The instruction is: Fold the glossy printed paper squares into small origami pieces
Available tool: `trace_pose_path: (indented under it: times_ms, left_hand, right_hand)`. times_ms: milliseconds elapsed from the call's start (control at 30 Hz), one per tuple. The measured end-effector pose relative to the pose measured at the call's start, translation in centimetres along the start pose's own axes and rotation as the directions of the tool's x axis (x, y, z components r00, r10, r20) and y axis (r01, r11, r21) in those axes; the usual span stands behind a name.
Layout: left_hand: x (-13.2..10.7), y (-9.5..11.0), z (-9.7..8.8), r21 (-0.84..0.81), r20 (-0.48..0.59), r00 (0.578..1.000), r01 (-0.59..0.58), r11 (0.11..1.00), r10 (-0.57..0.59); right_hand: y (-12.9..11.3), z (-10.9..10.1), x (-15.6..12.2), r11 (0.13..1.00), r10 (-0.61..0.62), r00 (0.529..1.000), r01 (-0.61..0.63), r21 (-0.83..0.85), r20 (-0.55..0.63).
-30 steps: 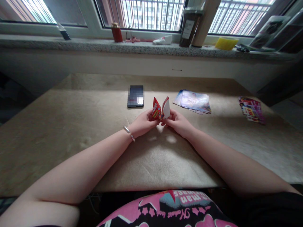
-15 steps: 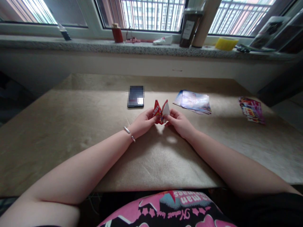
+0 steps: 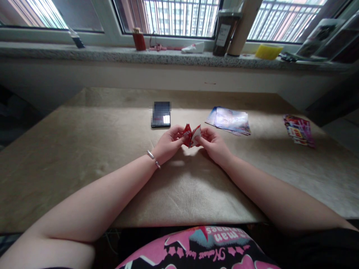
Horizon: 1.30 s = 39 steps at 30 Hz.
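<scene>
A small piece of folded paper point(image 3: 192, 136), red with printing and white on one side, is held up between my two hands just above the table. My left hand point(image 3: 171, 142) pinches its left part between thumb and fingers. On the other side my right hand point(image 3: 214, 144) grips the right part, the thumb lying against the white face. The folded points stand upward with a gap between them. Fingertips behind the paper are partly hidden.
Beyond my left hand lies a dark phone point(image 3: 161, 114), its screen blurred. Glossy printed sheets point(image 3: 230, 120) overlap to the right, and colourful cards point(image 3: 298, 130) lie farther right on the table point(image 3: 84, 149). A stone sill point(image 3: 168, 57) with a dark jar point(image 3: 224, 33) runs behind.
The folded paper has tilted, and its upper points sit slightly lower and farther right. Both hands keep their hold and have shifted only a little.
</scene>
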<state>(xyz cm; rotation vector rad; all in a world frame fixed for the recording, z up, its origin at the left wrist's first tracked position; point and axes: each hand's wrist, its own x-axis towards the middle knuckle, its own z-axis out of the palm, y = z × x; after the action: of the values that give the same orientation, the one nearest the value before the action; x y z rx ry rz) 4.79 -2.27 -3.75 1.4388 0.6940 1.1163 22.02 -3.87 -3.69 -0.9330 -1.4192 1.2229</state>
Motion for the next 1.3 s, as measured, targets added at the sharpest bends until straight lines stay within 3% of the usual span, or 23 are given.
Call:
trace_pose_path:
  times_ms: [233,367,533,833,1100,1300]
  left_hand:
    - [-0.3,0.3,0.6,0.022,-0.036,0.999,0.042,0.999,-0.041]
    - [-0.4,0.3,0.6,0.011,-0.079,0.997,-0.016,1.000,0.016]
    - [-0.5,0.2,0.3,0.136,-0.137,0.988,-0.055,0.989,0.074]
    - [-0.8,0.8,0.8,0.141,-0.109,0.987,-0.107,0.984,0.123]
    - [-0.8,0.7,0.7,0.296,-0.123,0.976,-0.134,0.946,0.177]
    - [-0.9,0.8,0.9,0.348,-0.089,0.969,-0.187,0.919,0.231]
  right_hand:
    - [0.2,-0.2,-0.1,1.000,-0.015,0.999,0.016,-0.013,0.028]
    - [0.1,0.0,-0.2,0.997,-0.040,0.999,0.040,-0.069,0.004]
    - [0.0,0.1,-0.4,0.988,-0.118,0.992,0.112,-0.105,-0.054]
    - [-0.1,0.0,-0.7,0.957,-0.212,0.971,0.183,-0.226,-0.111]
    - [-1.1,0.5,-1.2,0.906,-0.293,0.950,0.242,-0.347,-0.104]
    - [-0.7,0.4,-0.9,0.928,-0.253,0.958,0.202,-0.312,-0.133]
